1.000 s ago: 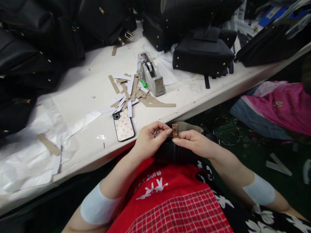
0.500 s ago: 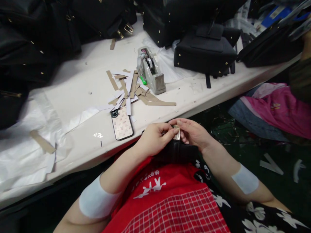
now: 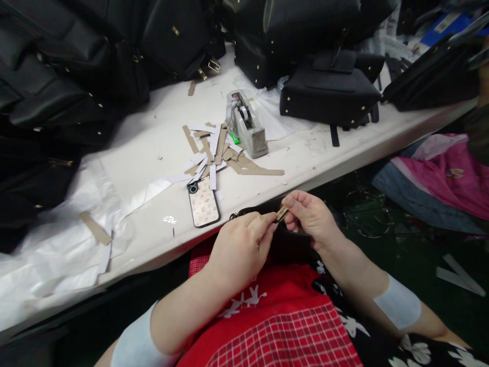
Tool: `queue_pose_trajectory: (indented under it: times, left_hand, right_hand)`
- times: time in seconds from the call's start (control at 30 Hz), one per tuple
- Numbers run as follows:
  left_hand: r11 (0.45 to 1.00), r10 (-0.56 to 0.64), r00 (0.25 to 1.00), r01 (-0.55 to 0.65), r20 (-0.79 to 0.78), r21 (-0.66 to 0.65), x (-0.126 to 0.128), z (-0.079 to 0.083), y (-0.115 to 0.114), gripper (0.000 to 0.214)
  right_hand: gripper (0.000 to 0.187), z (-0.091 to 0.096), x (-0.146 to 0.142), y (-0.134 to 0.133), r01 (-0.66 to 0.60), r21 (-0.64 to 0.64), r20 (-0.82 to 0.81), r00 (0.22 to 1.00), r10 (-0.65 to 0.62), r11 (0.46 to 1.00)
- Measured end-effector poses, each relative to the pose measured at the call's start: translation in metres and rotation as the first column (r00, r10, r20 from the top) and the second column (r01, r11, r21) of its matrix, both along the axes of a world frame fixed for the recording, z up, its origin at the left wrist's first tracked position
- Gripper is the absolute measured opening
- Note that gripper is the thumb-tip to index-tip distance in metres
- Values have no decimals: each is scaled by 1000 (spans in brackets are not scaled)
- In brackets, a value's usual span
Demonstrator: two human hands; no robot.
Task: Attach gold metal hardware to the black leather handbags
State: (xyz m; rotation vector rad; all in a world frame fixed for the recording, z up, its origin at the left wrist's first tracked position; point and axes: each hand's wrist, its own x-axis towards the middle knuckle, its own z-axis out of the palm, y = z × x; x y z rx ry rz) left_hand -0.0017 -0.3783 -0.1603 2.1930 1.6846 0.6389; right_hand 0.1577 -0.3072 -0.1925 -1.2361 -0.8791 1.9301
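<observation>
My left hand and my right hand meet above my lap, just below the table edge. Both pinch a small gold metal clasp between fingertips. The clasp sits on a black bag piece lying on my lap, mostly hidden under my hands. Fingers of both hands are curled closed around the clasp.
On the white table lie a phone face down, a pile of paper and cardboard strips, a grey tape dispenser and white wrapping paper. Black bags crowd the back. Pink cloth lies on the floor at right.
The clasp, held upright a second ago, now lies tilted and pinched between both hands. My hands have closed together and shifted slightly right; the camera view moved a little.
</observation>
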Motion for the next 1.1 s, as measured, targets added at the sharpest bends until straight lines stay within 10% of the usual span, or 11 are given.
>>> queue_pose_trajectory:
  times: [0.53,0.83,1.1]
  left_hand:
    - [988,35,899,33,-436,150,15,14,1,15]
    - [994,60,997,-64,45,86,-2,5,12,15]
    - [983,-6,999,15,-47,185,3,2,-9,18]
  right_hand:
    - [41,12,0,-1,-18,267,100,995,-9,963]
    - [40,4,5,-5,-84,206,64,995,72,975]
    - [39,9,4,-6,-30,161,55,998,21,986]
